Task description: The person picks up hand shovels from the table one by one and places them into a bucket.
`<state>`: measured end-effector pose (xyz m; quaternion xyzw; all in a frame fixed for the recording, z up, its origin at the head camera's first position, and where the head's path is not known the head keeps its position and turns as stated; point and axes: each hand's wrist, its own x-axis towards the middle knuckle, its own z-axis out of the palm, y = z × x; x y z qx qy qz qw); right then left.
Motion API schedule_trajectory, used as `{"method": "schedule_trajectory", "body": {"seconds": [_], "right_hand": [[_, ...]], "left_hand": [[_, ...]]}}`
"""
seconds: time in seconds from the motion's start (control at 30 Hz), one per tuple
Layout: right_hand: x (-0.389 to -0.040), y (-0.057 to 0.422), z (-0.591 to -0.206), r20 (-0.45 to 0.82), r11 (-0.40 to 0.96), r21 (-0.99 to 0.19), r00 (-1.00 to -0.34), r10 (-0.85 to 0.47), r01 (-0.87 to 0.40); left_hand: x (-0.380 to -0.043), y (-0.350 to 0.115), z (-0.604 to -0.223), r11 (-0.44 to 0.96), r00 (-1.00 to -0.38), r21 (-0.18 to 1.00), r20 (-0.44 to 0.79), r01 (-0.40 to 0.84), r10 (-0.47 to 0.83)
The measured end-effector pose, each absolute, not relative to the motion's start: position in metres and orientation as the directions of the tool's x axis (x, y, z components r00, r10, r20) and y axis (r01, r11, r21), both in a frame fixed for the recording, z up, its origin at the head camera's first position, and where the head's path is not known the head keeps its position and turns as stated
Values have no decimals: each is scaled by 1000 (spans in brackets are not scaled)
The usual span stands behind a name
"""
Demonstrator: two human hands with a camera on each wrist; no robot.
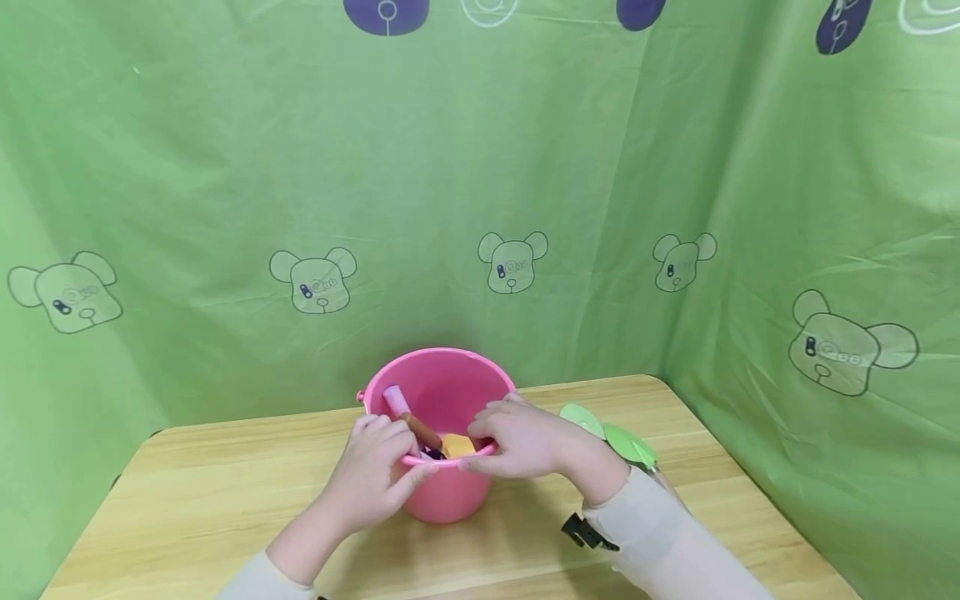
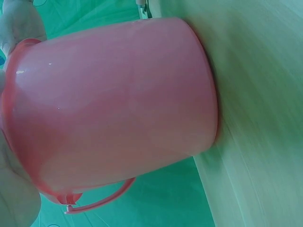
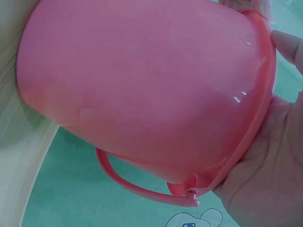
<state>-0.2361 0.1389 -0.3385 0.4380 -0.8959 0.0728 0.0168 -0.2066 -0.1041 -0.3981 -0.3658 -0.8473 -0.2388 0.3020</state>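
The round pink plastic bucket, judged light and stiff, is best held where left hand and right hand fingers grip its rim.

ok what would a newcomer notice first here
Probably the pink bucket on the wooden table, gripped by the left hand and right hand. Next come the bear-printed green cloth behind the table and the green leaf-shaped pieces to the bucket's right.

the pink bucket stands upright on the table, left hand and right hand gripping its rim.
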Motion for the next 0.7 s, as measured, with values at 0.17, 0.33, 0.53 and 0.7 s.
{"method": "schedule_trajectory", "body": {"seconds": [0.17,0.33,0.53,0.7], "right_hand": [[-237,139,-339,94,607,-111,-616,-782,-787],[-237,138,-339,99,603,-114,-613,-784,-790],[-236,138,-338,111,596,-120,-607,-787,-794],[-236,138,-337,127,588,-114,-599,-791,-801]], "left_hand": [[-206,-104,-397,624,-555,181,679,760,480],[-205,-105,-397,628,-560,180,673,757,482],[-206,-105,-397,630,-562,177,668,756,487],[-206,-105,-398,630,-563,179,669,755,485]]}}
